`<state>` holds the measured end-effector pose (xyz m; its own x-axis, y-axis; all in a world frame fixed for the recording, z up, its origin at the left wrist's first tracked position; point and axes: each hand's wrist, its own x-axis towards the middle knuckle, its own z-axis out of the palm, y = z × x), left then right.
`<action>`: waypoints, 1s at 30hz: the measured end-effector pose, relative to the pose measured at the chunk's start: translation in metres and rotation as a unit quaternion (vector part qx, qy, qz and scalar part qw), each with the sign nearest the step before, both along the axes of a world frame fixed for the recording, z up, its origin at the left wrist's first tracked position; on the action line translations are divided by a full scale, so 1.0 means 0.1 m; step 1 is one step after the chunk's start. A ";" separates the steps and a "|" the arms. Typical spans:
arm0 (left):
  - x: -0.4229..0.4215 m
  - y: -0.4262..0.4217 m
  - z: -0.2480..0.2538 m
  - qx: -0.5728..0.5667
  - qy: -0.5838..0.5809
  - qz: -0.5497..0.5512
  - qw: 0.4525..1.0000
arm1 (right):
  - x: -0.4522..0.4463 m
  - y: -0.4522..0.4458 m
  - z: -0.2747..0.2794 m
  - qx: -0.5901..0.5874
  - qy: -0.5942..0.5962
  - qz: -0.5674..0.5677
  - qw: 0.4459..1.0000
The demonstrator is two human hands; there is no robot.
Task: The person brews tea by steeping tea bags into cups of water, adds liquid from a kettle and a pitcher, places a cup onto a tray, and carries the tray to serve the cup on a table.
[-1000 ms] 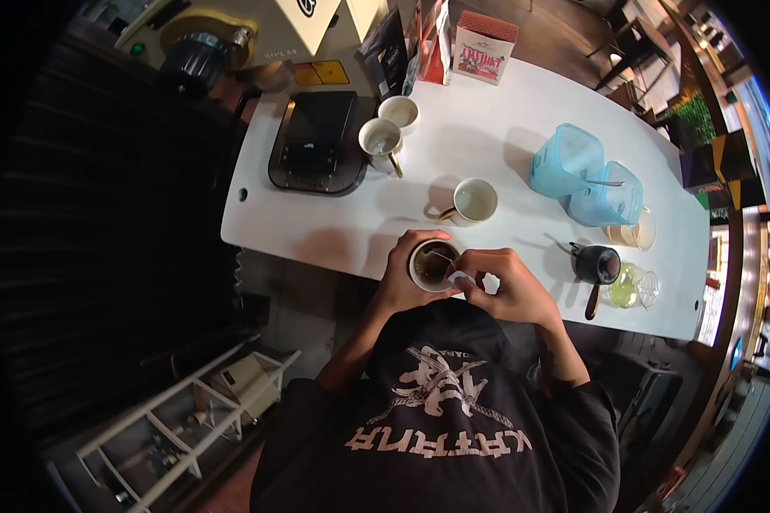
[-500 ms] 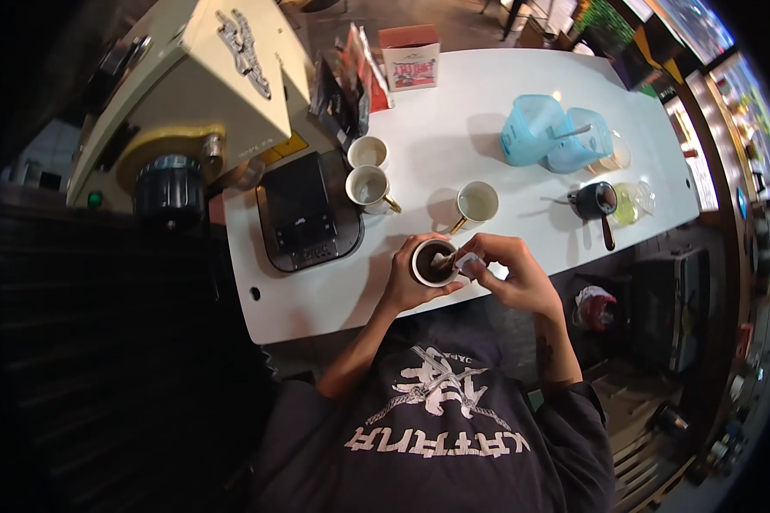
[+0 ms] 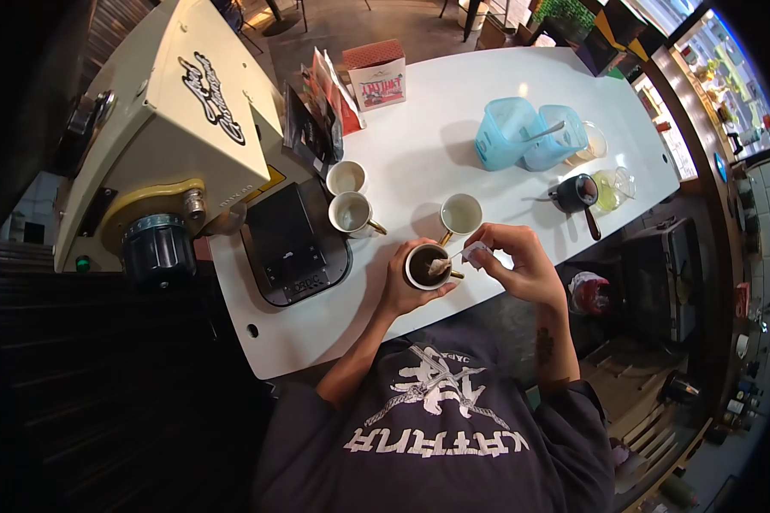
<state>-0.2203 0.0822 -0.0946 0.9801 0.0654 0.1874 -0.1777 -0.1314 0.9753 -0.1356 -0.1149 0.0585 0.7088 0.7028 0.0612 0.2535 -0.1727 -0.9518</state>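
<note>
My left hand (image 3: 399, 286) is wrapped round a white cup (image 3: 411, 272) of dark liquid at the table's front edge. A tea bag (image 3: 437, 267) lies at the liquid's surface, inside the cup's right side. Its paper tag (image 3: 476, 252) is pinched between the thumb and fingers of my right hand (image 3: 513, 261), just right of the cup. The cup's gold handle points right. Behind it stands another white cup (image 3: 462, 214) with a gold handle. Two more cups, one nearer (image 3: 351, 213) and one farther (image 3: 346, 178), stand side by side to the left.
A black scale (image 3: 287, 244) lies on the white table (image 3: 428, 111) beside a large cream machine (image 3: 171, 111). Bags (image 3: 321, 111) and a red-and-white box (image 3: 376, 77) stand at the back. Blue containers (image 3: 505, 132), a black-handled portafilter (image 3: 576, 194) and glass vessels (image 3: 612, 188) are at right.
My right hand has moved slightly up and right with the tag, and the tea bag shows more clearly. The cup's handle has come into view. The camera view has swung left.
</note>
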 end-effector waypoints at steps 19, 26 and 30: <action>0.00 0.08 0.41 0.059 -0.020 -0.037 0.997 | 0.27 -0.02 0.15 0.095 -0.015 -0.081 0.992; 0.08 0.08 0.55 0.038 -0.025 -0.055 0.997 | 0.25 -0.04 0.28 0.108 -0.025 -0.079 0.991; 0.10 0.08 0.59 0.039 -0.026 -0.055 0.997 | 0.22 -0.05 0.36 0.108 -0.031 -0.083 0.990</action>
<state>-0.2100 0.0898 -0.0358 0.9693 -0.0593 0.2386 -0.2455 -0.1828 0.9520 -0.1137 -0.1195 0.0940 0.8034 0.5431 0.2439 0.2973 -0.0111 -0.9547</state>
